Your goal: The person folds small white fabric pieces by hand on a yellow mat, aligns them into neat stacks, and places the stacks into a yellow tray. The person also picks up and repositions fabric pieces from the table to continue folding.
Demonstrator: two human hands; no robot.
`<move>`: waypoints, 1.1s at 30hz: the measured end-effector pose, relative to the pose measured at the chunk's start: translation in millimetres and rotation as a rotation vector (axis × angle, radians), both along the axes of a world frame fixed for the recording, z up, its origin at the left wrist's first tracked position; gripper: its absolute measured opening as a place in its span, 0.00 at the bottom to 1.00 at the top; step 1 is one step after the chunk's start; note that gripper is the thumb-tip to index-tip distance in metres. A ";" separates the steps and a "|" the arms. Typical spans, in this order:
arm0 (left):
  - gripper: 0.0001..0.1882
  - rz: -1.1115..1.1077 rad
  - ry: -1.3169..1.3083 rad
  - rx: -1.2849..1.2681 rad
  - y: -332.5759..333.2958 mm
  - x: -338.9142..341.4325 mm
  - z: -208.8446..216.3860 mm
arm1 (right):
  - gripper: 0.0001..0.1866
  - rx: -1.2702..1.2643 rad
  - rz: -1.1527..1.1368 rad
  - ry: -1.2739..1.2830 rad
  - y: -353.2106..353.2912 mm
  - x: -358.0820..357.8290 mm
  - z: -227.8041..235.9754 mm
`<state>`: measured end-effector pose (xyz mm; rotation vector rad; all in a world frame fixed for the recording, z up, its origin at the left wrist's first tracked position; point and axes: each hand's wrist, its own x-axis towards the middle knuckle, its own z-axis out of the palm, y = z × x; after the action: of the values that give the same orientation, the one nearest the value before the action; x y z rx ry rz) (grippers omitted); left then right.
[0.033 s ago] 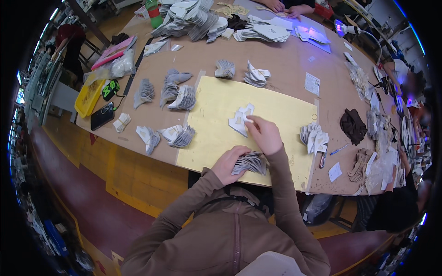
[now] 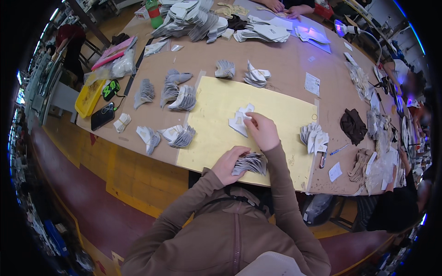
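At the near edge of a yellow sheet (image 2: 212, 133), my left hand (image 2: 225, 166) is closed around a fanned stack of grey-edged cut pieces (image 2: 251, 164). My right hand (image 2: 264, 132) is beyond it, with thumb and fingertips pinched at the upper right of a flat white cut piece (image 2: 237, 124). This piece has notched edges and a small beige patch, and another pale piece (image 2: 249, 108) adjoins it on the far side. My right fingers partly cover both. To the right, another fanned stack of white pieces (image 2: 314, 138) sits on the sheet's edge.
Several small stacks, including a grey one (image 2: 144, 93), stand left of the sheet. A phone (image 2: 102, 116) and yellow tray (image 2: 89, 97) lie farther left. Large piles (image 2: 189, 20) fill the far side, near another person's hands (image 2: 293, 11). Dark cloth (image 2: 353, 126) lies right.
My right hand has shifted very slightly toward the left over the white piece. My left hand and the stack look almost the same.
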<state>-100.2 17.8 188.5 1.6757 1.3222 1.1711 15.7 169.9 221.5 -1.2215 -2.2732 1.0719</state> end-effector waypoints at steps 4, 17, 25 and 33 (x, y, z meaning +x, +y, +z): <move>0.33 0.001 0.065 -0.014 -0.6 -1.6 1.5 | 0.21 0.359 -0.021 0.055 3.9 -26.0 -28.9; 0.31 -0.011 0.072 0.020 5.8 -3.6 5.7 | 0.13 0.083 -0.309 0.345 35.7 -15.7 -36.5; 0.31 0.000 0.044 0.022 6.6 -1.6 4.9 | 0.22 -0.020 -0.005 0.356 16.0 -16.9 -40.4; 0.37 0.070 0.150 0.031 3.3 -1.8 -0.8 | 0.28 -0.095 0.200 0.204 -40.5 65.7 -13.0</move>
<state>-102.0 21.1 187.7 1.7816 1.4721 1.1292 81.4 129.4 208.4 -0.8852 -2.2422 1.3250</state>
